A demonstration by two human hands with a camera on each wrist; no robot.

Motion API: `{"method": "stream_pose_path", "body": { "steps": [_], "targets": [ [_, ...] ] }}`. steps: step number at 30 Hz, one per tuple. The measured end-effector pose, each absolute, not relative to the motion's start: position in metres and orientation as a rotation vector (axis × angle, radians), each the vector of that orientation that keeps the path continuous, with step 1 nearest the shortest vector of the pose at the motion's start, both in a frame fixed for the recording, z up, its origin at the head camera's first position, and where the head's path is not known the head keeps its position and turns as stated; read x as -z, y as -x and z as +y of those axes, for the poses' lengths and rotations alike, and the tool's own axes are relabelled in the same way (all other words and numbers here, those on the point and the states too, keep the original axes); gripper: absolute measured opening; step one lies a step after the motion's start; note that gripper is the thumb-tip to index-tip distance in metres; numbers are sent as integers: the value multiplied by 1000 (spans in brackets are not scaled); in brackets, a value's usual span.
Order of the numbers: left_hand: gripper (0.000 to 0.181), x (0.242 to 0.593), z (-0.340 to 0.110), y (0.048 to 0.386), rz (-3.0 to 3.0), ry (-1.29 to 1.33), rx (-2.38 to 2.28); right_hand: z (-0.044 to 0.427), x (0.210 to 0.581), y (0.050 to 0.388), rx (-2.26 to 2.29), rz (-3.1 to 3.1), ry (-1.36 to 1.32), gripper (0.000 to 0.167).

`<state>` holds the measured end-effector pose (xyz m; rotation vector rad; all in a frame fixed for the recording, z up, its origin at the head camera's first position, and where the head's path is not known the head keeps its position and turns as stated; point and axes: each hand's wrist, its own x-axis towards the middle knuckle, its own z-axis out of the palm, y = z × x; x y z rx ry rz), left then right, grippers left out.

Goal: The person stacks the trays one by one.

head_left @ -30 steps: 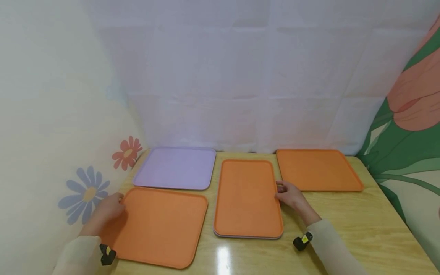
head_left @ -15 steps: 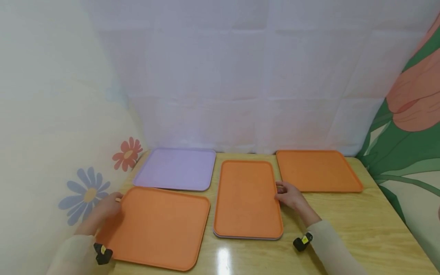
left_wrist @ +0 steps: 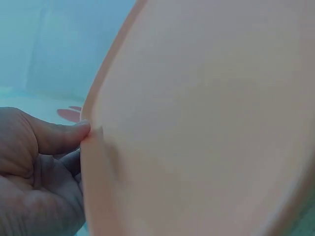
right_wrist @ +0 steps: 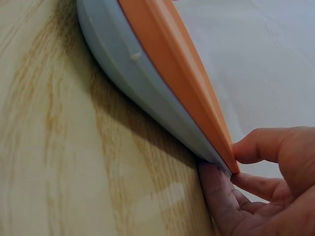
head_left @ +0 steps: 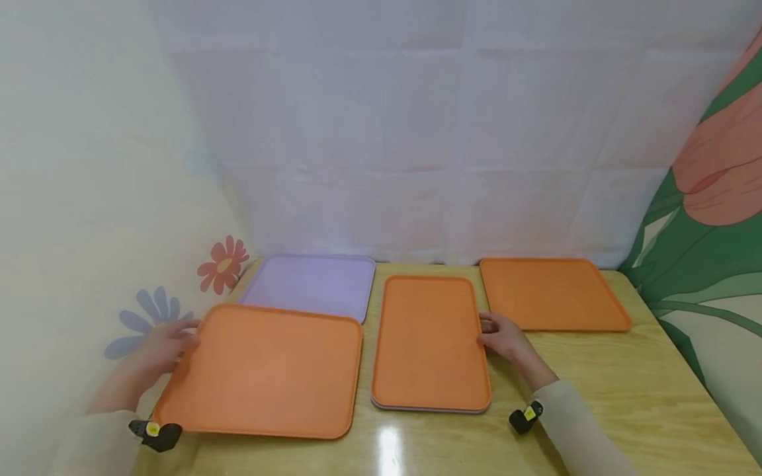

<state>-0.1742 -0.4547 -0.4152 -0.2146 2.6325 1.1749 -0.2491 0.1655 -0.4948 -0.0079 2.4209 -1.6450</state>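
At the left, my left hand (head_left: 156, 354) pinches the left rim of an orange tray (head_left: 268, 373), thumb on the rim and fingers partly hidden behind it. That tray is raised off the table and covers the near part of a purple tray (head_left: 315, 284) behind it. My right hand (head_left: 505, 340) holds the right edge of the middle stack, where an orange tray (head_left: 430, 344) lies on a pale purple tray (right_wrist: 133, 73). In the right wrist view the thumb touches the orange rim, and a finger reaches under the pale tray's edge.
Another orange tray (head_left: 553, 294) lies at the back right of the wooden table (head_left: 601, 377). A white cloth (head_left: 417, 132) hangs behind the table. Flower-painted walls (head_left: 71, 198) stand close on both sides.
My left hand has lifted the left orange tray off the table and moved slightly left and up, so it covers part of the purple tray. The right hand stays on the middle stack.
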Motion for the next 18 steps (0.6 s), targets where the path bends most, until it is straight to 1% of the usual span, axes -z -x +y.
{"method": "stream_pose_path", "body": {
  "steps": [5, 15, 18],
  "targets": [
    [63, 408, -459, 168, 2588, 147, -1259, 166, 495, 248, 1642, 2415, 12, 60],
    [66, 407, -447, 165, 2586, 124, -1479, 167, 494, 248, 1641, 2398, -23, 60],
    [66, 408, -439, 164, 2533, 116, -1663, 167, 492, 247, 1649, 2380, -34, 59]
  ]
}}
